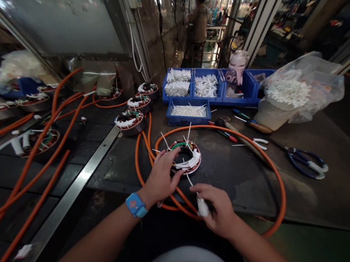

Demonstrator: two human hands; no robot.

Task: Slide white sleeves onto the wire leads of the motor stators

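Note:
A ring-shaped motor stator (196,165) lies on the dark bench, wound with copper and lined with white sleeves and green and yellow leads. Several thin white cable ties stick up from its rim. My left hand (161,176), with a blue band at the wrist, grips the stator's near left side, fingers over the rim and thumb at the front. Just in front of it, my right hand (216,207) is closed on the end of a white cable tie (189,179) that runs out from the stator. A blurred white piece (202,207) also shows under its fingers; its kind is unclear.
A thick orange cable (279,183) loops around the stator. Behind stand blue bins (195,99) of white sleeves and a blue tray (187,122) of cable ties. Blue-handled scissors (308,163) lie right. More stators (129,120) stand left. A person (198,24) is far behind.

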